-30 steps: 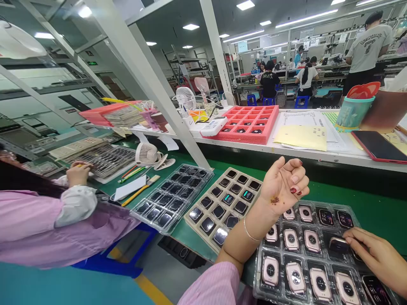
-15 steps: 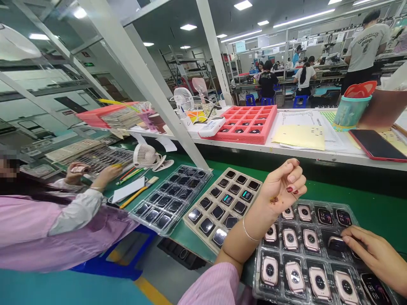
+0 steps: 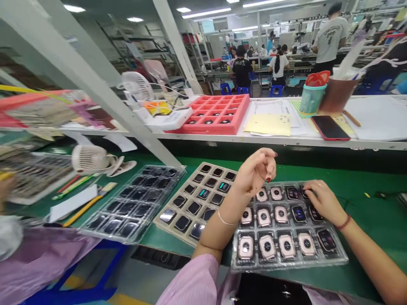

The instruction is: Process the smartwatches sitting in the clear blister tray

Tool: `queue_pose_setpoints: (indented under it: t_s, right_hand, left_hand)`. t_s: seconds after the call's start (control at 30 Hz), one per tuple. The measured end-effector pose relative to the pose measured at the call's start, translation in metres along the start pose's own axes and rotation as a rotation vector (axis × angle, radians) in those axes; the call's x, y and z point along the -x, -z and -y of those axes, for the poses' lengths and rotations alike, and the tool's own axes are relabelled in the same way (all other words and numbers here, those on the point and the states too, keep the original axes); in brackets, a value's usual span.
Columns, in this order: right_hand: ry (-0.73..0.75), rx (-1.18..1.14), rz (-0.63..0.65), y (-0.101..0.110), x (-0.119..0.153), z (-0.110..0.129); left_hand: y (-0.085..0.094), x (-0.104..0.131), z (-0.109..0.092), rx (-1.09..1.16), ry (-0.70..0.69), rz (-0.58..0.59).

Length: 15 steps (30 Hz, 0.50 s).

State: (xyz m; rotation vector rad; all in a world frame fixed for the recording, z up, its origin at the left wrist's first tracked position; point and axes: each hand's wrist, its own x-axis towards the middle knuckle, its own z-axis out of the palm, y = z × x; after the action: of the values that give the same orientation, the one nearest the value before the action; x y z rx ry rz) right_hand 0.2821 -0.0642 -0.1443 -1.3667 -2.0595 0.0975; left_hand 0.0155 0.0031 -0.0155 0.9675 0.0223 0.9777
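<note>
Landmark: the clear tray (image 3: pixel 288 258) of watch bodies, lying at the near edge of the green counter (image 3: pixel 365 199); every place below is given from this tray.
Left hand (image 3: pixel 256 171): raised above the tray's far left corner, fingers loosely curled inward; nothing is seen in it, and the tray is not touched.
Right hand (image 3: pixel 321 201): laid palm down on the tray's far right corner, fingers bent over the pockets there; whether a watch body is gripped cannot be told, since the fingertips are hidden.
Watch bodies (image 3: pixel 267 245): seated in the tray's pockets in three rows; most are turned pink back up, while a few dark screens (image 3: pixel 326 239) are shown along the right side.
Beige tray (image 3: pixel 203 199): just beside the clear tray on its left, set at an angle, filled with dark screens, two of them lit.
Second clear tray (image 3: pixel 133 203): further left, beyond the beige tray, holding dark screens.
Small fan (image 3: pixel 87 157): well to the left, lying on the counter behind the second clear tray.
Red tray (image 3: pixel 219 114): on the white shelf behind and above the clear tray, partly filled.
Phone (image 3: pixel 329 127): on the same shelf, behind the tray's right end, beside yellow paper (image 3: pixel 269 125).
Co-worker: a pink sleeve (image 3: pixel 38 258) is seen far to the left, blurred.
</note>
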Motion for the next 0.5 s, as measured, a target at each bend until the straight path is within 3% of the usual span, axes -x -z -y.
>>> queue_pose_setpoints:
  t_s: [0.1, 0.17, 0.23, 0.3, 0.37, 0.5]
  right_hand:
    - [0.001, -0.031, 0.052, -0.002, -0.003, -0.011]
    - [-0.009, -0.06, 0.08, -0.002, -0.001, -0.014]
    - [0.0, -0.069, 0.055, 0.003, 0.003, -0.011]
    - [0.036, -0.061, 0.019, 0.012, 0.008, -0.002]
    - [0.058, -0.066, 0.035, 0.025, 0.016, 0.014]
    - [-0.008, -0.185, 0.252, 0.05, 0.041, 0.048]
  left_hand:
    - [0.008, -0.002, 0.018, -0.754, -0.001, 0.176]
    - [0.014, -0.003, 0.033, -1.334, 0.109, 0.31]
    - [0.021, -0.003, 0.049, -1.759, 0.282, 0.429]
    - [0.027, -0.002, 0.063, -1.911, 0.486, 0.502]
    - [0.03, -0.002, 0.072, -1.901, 0.625, 0.539]
    - [0.03, -0.006, 0.078, -1.879, 0.733, 0.563]
